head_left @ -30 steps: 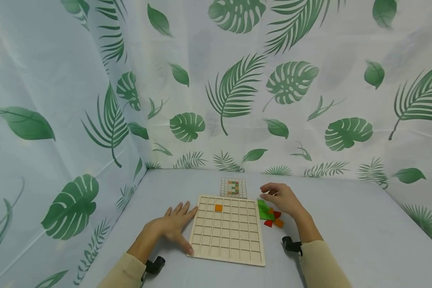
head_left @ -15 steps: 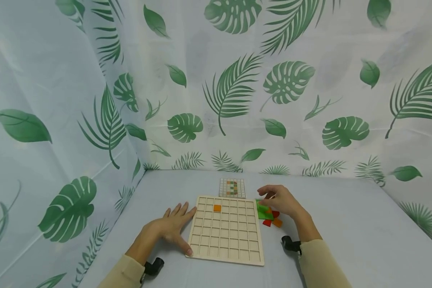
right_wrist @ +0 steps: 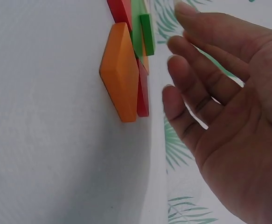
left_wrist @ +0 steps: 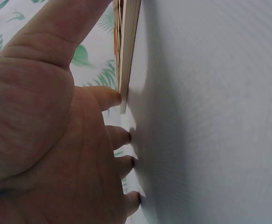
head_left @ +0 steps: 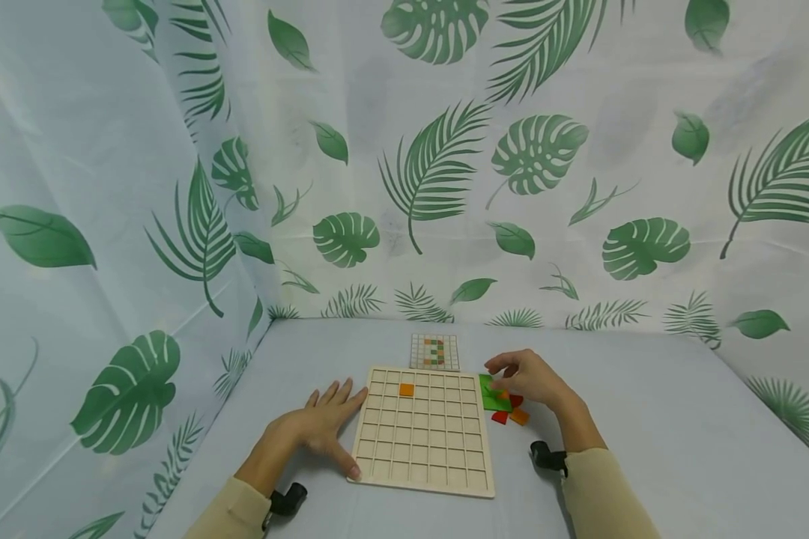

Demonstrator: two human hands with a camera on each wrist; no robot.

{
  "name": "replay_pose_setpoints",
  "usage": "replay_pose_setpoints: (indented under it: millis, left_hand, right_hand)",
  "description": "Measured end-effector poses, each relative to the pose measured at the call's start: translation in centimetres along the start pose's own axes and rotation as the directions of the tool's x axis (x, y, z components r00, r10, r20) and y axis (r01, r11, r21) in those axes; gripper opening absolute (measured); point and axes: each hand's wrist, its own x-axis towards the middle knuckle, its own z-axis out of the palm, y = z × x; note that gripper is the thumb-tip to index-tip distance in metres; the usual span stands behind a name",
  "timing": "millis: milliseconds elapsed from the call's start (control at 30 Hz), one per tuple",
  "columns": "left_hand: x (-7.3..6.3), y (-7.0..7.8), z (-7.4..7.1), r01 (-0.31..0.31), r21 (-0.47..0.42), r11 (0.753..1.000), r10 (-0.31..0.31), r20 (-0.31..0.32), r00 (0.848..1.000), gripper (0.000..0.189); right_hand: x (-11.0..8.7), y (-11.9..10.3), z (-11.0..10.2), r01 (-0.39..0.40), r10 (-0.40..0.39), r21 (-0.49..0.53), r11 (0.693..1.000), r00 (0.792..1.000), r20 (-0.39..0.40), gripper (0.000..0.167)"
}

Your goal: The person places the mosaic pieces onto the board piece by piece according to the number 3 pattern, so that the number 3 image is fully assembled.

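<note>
A pale wooden grid board (head_left: 421, 442) lies on the table, with an orange square tile (head_left: 407, 390) in a cell of its far part. My left hand (head_left: 320, 428) is spread along the board's left side, thumb on the near left corner and index fingertip at the left edge. Over a small pile right of the board hovers my right hand (head_left: 529, 376), fingers loosely bent and nothing between them. That pile has green pieces (head_left: 495, 400), red pieces (head_left: 500, 418) and an orange piece (right_wrist: 119, 74). In the right wrist view, the fingertips are apart from the pieces.
A small pattern card (head_left: 416, 355) with coloured squares on a grid lies just behind the board. A leaf-print cloth (head_left: 445, 269) hangs behind the table and along its left side. Both wrists carry small black cameras (head_left: 548, 457).
My right hand has come slightly down and nearer over the green pieces. The left hand keeps its place at the board. The head view has shifted a little.
</note>
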Motion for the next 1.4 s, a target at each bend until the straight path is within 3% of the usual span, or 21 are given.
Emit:
replay_pose_setpoints:
  millis: [200,567,1100,1400]
  left_hand:
    - [-0.01,0.03,0.03,-0.001,-0.006,1.0,0.001,-0.006,1.0,0.143]
    - [-0.19,0.07,-0.05,-0.006,-0.019,1.0,0.006,-0.009,1.0,0.141]
    - [-0.21,0.05,-0.17,-0.012,-0.017,1.0,0.011,-0.006,1.0,0.141]
    - [-0.23,0.09,0.0,-0.005,-0.019,1.0,0.005,-0.003,1.0,0.141]
  right_hand:
    - [-0.05,0.22,0.06,-0.038,0.038,0.016,0.999,0.999,0.039,0.036]
    - [0.07,0.67,0.44,-0.007,0.007,0.003,1.0,0.998,0.062,0.03]
    - [0.06,0.43,0.52,-0.023,0.026,-0.032,0.999,0.997,0.07,0.018]
    - [0.14,0.56,0.73,-0.034,0.036,-0.041,0.999,0.998,0.056,0.023]
